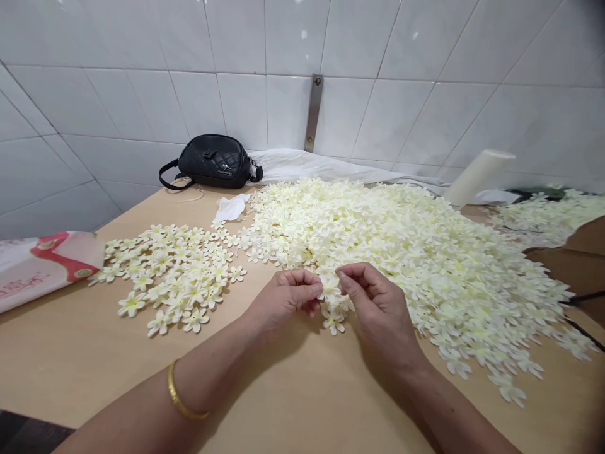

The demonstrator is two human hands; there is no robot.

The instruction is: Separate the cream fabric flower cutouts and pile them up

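Observation:
A big heap of cream fabric flowers covers the middle and right of the wooden table. A smaller, flatter spread of single flowers lies to the left. My left hand and my right hand meet at the heap's near edge, both pinched on one small clump of flowers between their fingertips. A loose flower lies just below the hands. A gold bangle sits on my left wrist.
A black quilted bag rests against the tiled wall at the back left, with a crumpled white tissue in front of it. A printed plastic bag lies at the left edge. A white roll and more flowers are at the right.

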